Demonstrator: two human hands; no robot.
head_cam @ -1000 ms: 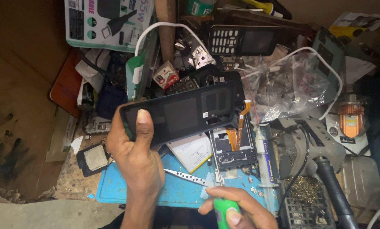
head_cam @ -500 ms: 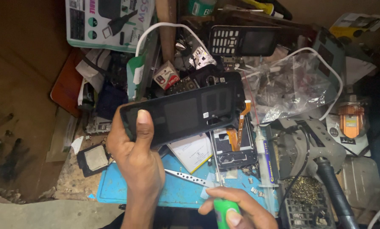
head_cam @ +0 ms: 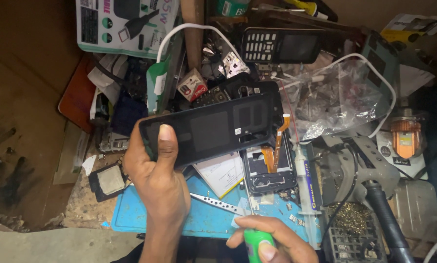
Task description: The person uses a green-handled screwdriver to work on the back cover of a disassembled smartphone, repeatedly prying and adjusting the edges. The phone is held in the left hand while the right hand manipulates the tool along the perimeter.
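1. Against the left edge, bare brown board shows dark smears, and a small dark square part with a pale centre (head_cam: 110, 181) lies just left of the blue work mat (head_cam: 131, 221).
2. Up at the top left sits a white and green printed box (head_cam: 126, 24), with a reddish flat piece (head_cam: 77, 100) below it.
3. Left of centre, the left hand (head_cam: 157, 178) is clamped on a black phone back panel (head_cam: 213, 127): the thumb presses flat on its near face and the fingers curl round the far left end. The panel is held off the bench, long side running left to right and tilted up toward the right.
4. Under the panel's right end lies an opened phone body (head_cam: 269, 170) on the mat, with orange flex ribbons (head_cam: 278, 141) rising toward the panel. A pale card (head_cam: 221, 173) lies beside it.
5. On the mat near the hands lies a slim perforated metal strip (head_cam: 216, 203).
6. At the bottom centre, the right hand (head_cam: 269, 241) has its fingers closed round a green-handled screwdriver (head_cam: 256, 243), whose thin shaft points up to the phone body.
7. Behind, a black keypad phone (head_cam: 282, 46) lies at the top, with a white cable (head_cam: 369, 73) looping over a clear plastic bag (head_cam: 335, 97).
8. Just right of the phone body lies a syringe (head_cam: 304, 180), and farther right a grey tool stand (head_cam: 364, 165) and a brass wool tray (head_cam: 352, 224).
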